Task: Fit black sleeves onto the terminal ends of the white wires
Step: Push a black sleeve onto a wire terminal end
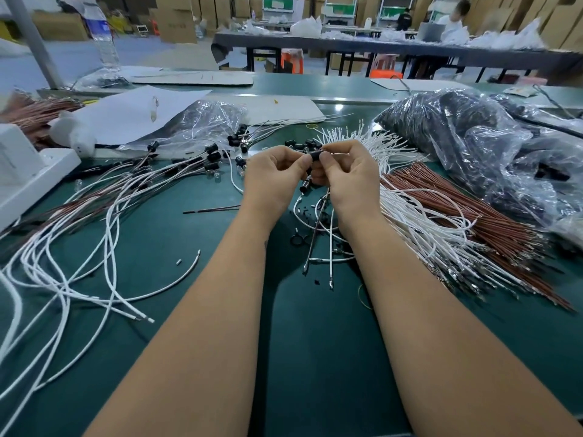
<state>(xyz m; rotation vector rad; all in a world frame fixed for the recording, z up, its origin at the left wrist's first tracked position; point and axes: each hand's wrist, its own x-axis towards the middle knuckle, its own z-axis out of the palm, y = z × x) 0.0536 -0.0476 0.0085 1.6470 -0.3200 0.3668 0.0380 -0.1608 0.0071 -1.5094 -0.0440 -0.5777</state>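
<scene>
Black sleeve (315, 156) pinched btwn hands (310, 171), white wires (410, 216) right

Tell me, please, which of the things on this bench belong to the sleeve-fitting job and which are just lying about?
Part of the job:
- black sleeve, pinched between left hand and right hand
- white wires bundled on the right
- loose black sleeves behind the hands

Just lying about:
- water bottle
- white paper sheet
- brown wires
- plastic bag of dark parts
</scene>
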